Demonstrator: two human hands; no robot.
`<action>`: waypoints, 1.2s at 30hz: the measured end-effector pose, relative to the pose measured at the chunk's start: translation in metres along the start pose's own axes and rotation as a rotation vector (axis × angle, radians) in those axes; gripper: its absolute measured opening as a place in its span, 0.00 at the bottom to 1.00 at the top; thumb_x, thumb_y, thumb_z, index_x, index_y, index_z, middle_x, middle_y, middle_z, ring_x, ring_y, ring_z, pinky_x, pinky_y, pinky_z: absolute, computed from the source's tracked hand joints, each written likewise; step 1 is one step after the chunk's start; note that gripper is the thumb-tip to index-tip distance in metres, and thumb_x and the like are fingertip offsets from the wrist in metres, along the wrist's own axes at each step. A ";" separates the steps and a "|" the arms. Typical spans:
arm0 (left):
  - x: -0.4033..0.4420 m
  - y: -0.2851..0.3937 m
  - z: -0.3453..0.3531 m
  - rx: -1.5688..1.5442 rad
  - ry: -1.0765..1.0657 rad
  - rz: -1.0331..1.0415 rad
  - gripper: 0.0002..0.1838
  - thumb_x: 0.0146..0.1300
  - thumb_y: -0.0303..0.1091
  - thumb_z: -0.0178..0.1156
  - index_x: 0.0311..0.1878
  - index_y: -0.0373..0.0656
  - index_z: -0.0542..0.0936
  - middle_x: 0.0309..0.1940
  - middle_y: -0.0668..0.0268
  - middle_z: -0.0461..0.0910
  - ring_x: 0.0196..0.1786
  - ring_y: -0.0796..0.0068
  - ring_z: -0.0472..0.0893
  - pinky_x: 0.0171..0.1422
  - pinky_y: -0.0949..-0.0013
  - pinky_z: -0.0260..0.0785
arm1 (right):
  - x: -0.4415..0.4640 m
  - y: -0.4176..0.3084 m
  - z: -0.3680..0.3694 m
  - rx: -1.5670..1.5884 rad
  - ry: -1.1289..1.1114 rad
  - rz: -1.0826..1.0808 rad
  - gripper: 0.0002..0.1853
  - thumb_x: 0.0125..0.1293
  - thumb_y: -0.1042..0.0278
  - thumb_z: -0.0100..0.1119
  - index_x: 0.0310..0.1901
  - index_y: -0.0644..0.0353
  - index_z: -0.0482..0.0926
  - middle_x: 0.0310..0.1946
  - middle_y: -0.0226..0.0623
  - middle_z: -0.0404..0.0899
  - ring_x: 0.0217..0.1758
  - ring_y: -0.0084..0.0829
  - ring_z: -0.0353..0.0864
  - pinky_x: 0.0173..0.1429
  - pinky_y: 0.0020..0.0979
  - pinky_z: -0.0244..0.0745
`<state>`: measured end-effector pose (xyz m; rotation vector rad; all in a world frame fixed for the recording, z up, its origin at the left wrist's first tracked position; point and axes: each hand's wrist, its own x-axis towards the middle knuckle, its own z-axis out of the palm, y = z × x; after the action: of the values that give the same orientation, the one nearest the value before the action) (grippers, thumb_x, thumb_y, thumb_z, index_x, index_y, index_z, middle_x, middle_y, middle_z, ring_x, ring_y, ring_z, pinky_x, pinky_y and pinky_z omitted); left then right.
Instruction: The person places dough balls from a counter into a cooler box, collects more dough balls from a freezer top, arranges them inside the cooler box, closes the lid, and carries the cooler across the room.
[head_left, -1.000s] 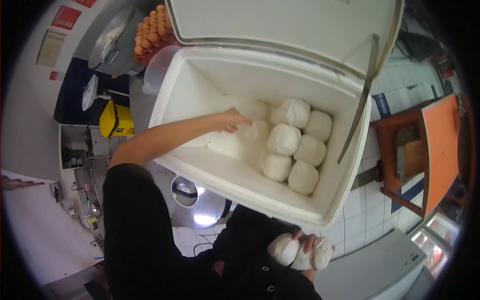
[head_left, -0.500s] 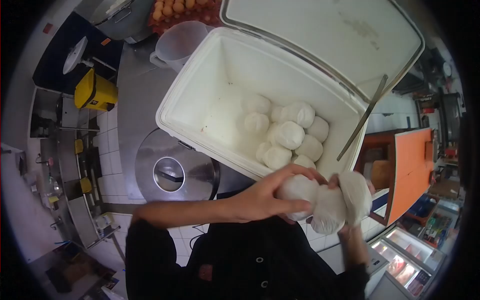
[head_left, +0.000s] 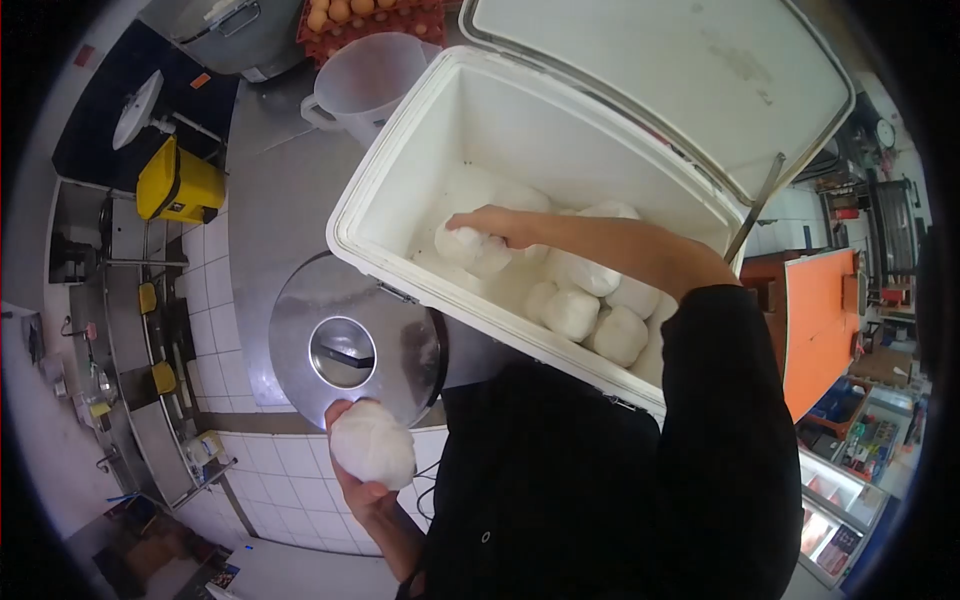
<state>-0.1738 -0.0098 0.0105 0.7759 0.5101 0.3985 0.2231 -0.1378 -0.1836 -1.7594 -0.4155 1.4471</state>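
Right hand (head_left: 492, 222) has swung toward the box's (head_left: 348, 232) near-left corner, gripping white balls (head_left: 457, 246); left hand (head_left: 356, 490) cups one (likely soft: support underneath).

The right hand (head_left: 495, 225) is outstretched leftward; the left hand (head_left: 359, 492) is cupped.

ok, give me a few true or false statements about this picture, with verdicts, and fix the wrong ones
1. The left hand holds a round white ball. True.
2. The right hand is inside a rectangular white cooler. True.
3. The cooler's hinged white lid is shut. False: the lid is open.
4. A translucent plastic jug with a handle stands beside the cooler. True.
5. The bin on the picture's left is red. False: the bin is yellow.
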 end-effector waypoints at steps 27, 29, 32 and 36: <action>-0.003 -0.007 -0.037 -0.244 0.215 0.058 0.51 0.60 0.43 0.75 0.80 0.47 0.54 0.74 0.59 0.62 0.50 0.63 0.74 0.36 0.73 0.78 | 0.009 0.021 -0.075 -1.432 0.000 -0.271 0.19 0.61 0.70 0.65 0.55 0.56 0.80 0.43 0.45 0.86 0.50 0.48 0.86 0.50 0.47 0.82; -0.002 -0.005 -0.037 -0.225 0.128 0.057 0.50 0.61 0.44 0.74 0.80 0.47 0.55 0.74 0.58 0.61 0.49 0.62 0.73 0.35 0.74 0.77 | 0.005 0.014 -0.069 -1.497 -0.077 -0.100 0.22 0.60 0.71 0.65 0.58 0.54 0.78 0.46 0.45 0.86 0.52 0.46 0.85 0.53 0.47 0.81; -0.002 -0.003 -0.038 -0.291 0.076 0.072 0.48 0.63 0.46 0.72 0.79 0.46 0.55 0.74 0.57 0.61 0.48 0.63 0.72 0.35 0.74 0.77 | -0.014 0.008 -0.048 -1.393 -0.035 -0.393 0.24 0.58 0.70 0.68 0.58 0.53 0.79 0.53 0.45 0.83 0.59 0.43 0.81 0.58 0.49 0.78; 0.000 -0.003 -0.033 -0.301 0.152 0.080 0.47 0.65 0.48 0.69 0.80 0.46 0.55 0.74 0.57 0.61 0.46 0.63 0.71 0.34 0.73 0.77 | -0.027 0.008 -0.021 -1.543 -0.205 -0.260 0.31 0.51 0.69 0.74 0.60 0.52 0.79 0.54 0.43 0.82 0.61 0.45 0.79 0.62 0.48 0.77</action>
<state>-0.1916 0.0065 -0.0116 0.4776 0.5472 0.5967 0.2330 -0.1692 -0.1707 -2.4234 -2.1960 1.0660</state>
